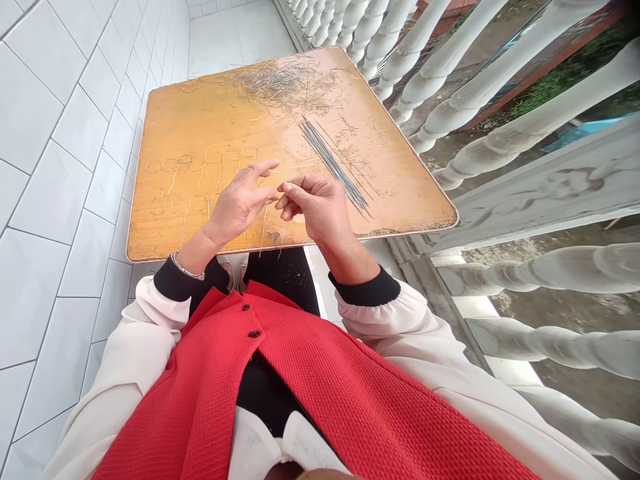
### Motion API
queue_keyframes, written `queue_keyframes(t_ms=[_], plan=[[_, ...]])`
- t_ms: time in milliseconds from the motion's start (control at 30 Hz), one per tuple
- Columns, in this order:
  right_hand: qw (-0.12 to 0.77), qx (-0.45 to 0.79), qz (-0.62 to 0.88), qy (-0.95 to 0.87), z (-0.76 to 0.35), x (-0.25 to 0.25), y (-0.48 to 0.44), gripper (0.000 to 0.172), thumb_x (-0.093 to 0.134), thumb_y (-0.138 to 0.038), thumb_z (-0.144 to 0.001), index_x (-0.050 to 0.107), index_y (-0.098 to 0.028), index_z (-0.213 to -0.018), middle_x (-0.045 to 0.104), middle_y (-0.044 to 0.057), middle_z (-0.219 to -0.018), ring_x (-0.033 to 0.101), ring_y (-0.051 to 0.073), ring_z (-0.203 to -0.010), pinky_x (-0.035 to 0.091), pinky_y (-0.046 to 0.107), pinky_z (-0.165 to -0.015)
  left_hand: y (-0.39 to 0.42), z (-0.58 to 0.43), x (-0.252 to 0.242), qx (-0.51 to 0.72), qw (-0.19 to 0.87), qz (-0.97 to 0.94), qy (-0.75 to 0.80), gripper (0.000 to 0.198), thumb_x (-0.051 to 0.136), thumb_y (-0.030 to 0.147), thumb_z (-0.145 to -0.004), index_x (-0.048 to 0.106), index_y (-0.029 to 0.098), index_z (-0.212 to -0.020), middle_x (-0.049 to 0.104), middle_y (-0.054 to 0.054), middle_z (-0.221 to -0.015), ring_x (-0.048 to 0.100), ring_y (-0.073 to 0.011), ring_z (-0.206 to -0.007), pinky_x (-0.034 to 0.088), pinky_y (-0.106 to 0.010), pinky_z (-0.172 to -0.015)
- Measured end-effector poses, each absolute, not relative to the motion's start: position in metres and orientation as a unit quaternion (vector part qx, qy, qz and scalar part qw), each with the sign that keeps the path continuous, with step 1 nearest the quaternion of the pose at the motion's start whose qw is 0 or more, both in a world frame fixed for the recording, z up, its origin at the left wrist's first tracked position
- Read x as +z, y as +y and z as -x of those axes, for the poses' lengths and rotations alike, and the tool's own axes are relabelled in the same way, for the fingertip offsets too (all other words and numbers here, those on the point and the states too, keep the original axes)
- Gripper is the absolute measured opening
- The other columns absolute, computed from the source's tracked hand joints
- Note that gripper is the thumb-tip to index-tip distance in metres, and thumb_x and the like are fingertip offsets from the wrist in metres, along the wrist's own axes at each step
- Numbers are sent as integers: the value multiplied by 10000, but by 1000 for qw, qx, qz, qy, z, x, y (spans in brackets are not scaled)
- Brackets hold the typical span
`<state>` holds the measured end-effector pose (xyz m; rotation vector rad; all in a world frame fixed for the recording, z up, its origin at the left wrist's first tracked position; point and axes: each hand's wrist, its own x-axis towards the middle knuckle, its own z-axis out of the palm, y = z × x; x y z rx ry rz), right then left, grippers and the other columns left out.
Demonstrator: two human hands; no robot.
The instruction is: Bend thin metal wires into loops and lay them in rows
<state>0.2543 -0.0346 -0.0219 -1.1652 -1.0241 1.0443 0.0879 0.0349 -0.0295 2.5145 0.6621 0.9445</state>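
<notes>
Both hands meet over the near half of the table. My right hand (320, 203) is closed in a pinch, thumb against forefinger, on what looks like a thin wire; most of it is hidden or too fine to follow. My left hand (241, 200) is open beside it, fingers stretched out and thumb tip close to the right fingertips. Under and left of my left hand lie several thin wires with looped ends (186, 163), set out in two rows. Right of my right hand lies a bundle of straight grey wires (333, 163).
A tangled heap of wire (275, 81) lies at the far side of the wooden table (195, 120). A white tiled wall (75, 160) runs along the left. White balusters (450, 113) stand close on the right.
</notes>
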Motion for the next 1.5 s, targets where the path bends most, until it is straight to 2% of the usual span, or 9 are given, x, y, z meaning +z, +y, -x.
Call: queue_keyframes(t_ms=[267,467,567,667,767,867,1100,1367,1500], plan=[[589,470,499,-429,-259,-21,-34,254,802,-393,-834,683,-174,-783,674,-3,-614,603,83,-456,488,204,-468,35,-75,-38,373,206,-871,247,384,564,465,-986,605,320,-1340,530,-77,-1510,571,-258,-1331,615,-334,-868],[592,479,493,-421,-259,-23,-32,228,802,-364,-827,700,-165,-782,682,0,-607,598,81,-445,484,195,-451,35,-68,-35,385,225,-861,244,572,651,475,-933,492,329,-1463,544,-93,-1517,635,-212,-1225,611,-265,-815],[588,482,494,-422,-259,-22,-32,206,795,-337,-832,708,-156,-782,685,7,-606,603,81,-443,482,192,-445,34,-70,-32,374,258,-855,250,534,621,522,-948,531,309,-1429,602,-102,-1460,670,-197,-1178,603,-247,-787],[584,480,498,-425,-259,-22,-32,224,806,-350,-822,702,-157,-776,686,7,-605,605,83,-439,483,190,-438,33,-77,-31,371,324,-824,279,430,542,518,-999,618,237,-1315,738,-99,-1210,738,-150,-969,590,-220,-714],[583,476,502,-426,-260,-23,-32,243,821,-364,-807,697,-159,-770,686,4,-604,606,84,-441,488,188,-436,31,-86,-30,376,392,-776,319,333,532,442,-1023,680,168,-1140,769,-60,-894,724,-99,-722,558,-183,-618],[586,475,502,-423,-260,-25,-32,235,817,-351,-811,698,-153,-767,697,11,-618,621,90,-460,505,193,-455,28,-96,-25,372,448,-727,363,205,552,301,-1020,684,144,-1016,735,-18,-761,696,-70,-627,526,-147,-566],[601,473,501,-406,-261,-32,-28,223,810,-323,-827,684,-156,-751,712,22,-635,646,105,-480,539,211,-480,23,-115,-16,354,509,-657,429,130,550,144,-993,665,134,-935,684,21,-646,686,-66,-585,529,-144,-570],[584,468,534,-394,-271,-29,-29,237,818,-337,-814,675,-156,-763,717,23,-634,652,106,-489,548,200,-475,31,-105,-9,337,498,-655,457,333,498,436,-1042,655,142,-1041,751,-35,-780,724,-85,-663,522,-147,-585],[574,466,548,-391,-272,-30,-28,217,812,-304,-821,672,-152,-757,712,24,-631,644,99,-477,529,184,-460,32,-104,-5,324,471,-680,459,306,565,432,-1012,668,144,-1012,747,-31,-766,706,-81,-642,499,-141,-561]])
